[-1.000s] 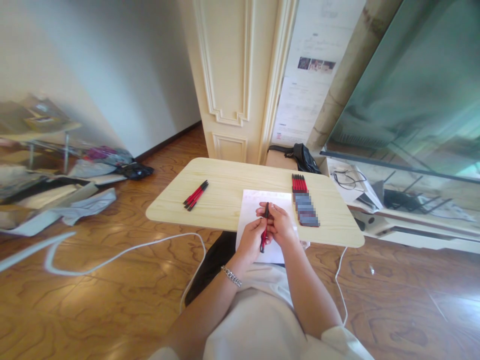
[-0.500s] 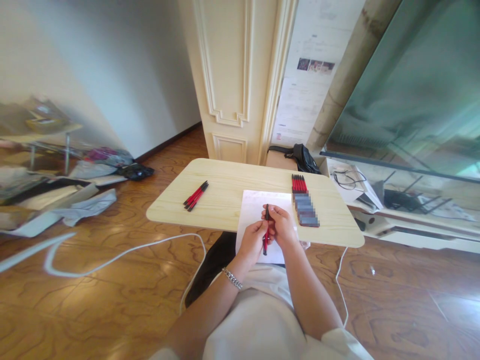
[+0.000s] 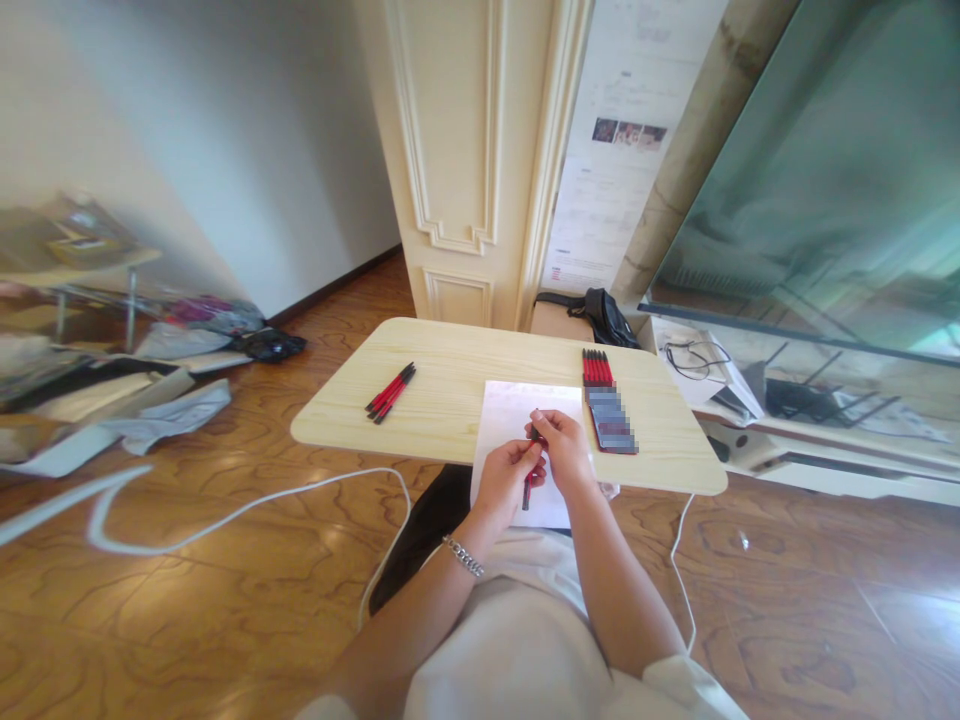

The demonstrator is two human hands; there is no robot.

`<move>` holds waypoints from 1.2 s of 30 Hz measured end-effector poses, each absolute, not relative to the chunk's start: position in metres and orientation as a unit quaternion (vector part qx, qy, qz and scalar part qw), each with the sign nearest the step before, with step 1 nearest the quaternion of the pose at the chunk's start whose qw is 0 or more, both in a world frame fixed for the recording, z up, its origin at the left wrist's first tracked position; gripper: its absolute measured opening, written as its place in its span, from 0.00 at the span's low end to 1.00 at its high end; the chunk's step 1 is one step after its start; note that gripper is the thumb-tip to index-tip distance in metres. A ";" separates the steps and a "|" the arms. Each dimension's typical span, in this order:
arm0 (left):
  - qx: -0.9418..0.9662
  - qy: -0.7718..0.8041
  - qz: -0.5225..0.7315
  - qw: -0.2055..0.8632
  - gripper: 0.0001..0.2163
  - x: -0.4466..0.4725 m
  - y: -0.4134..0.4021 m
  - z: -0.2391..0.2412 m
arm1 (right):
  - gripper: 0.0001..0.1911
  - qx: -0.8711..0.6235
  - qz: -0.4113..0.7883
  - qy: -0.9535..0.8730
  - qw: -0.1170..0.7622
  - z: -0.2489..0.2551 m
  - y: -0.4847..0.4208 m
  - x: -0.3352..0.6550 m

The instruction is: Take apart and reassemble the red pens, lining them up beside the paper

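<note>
At six o'clock, pen [image 3: 526, 494]: left hand [image 3: 506, 478], right hand [image 3: 561, 448] both clamped on!
Tip [image 3: 534, 434]: now more covered, seemingly being worked.

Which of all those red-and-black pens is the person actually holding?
The pen over the white paper, held by both left hand and right hand. The left pen group and right pen group lie apart, untouched.
</note>
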State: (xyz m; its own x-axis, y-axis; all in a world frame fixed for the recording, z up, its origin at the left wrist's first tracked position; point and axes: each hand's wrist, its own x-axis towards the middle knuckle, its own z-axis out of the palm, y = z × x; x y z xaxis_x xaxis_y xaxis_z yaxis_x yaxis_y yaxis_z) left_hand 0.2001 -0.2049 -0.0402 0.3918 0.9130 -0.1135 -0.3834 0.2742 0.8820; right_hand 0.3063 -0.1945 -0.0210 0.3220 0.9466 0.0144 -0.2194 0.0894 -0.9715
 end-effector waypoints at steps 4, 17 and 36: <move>0.384 0.303 0.439 0.754 0.17 0.202 -0.207 -0.042 | 0.20 -0.476 0.536 -0.341 0.608 -0.027 -0.196 0.306; 0.409 0.353 0.432 0.722 0.16 0.198 -0.205 -0.038 | 0.18 -0.524 0.421 -0.385 0.632 -0.019 -0.194 0.307; 0.404 0.340 0.429 0.733 0.17 0.196 -0.207 -0.038 | 0.19 -0.516 0.432 -0.391 0.628 -0.020 -0.199 0.306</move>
State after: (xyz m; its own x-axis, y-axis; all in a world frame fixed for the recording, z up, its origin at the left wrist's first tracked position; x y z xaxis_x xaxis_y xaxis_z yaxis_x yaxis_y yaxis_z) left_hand 0.1960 -0.2068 -0.0382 0.4011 0.9033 -0.1521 -0.3533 0.3058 0.8841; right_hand 0.3057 -0.1988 -0.0196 0.3212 0.9459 0.0448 -0.1388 0.0939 -0.9859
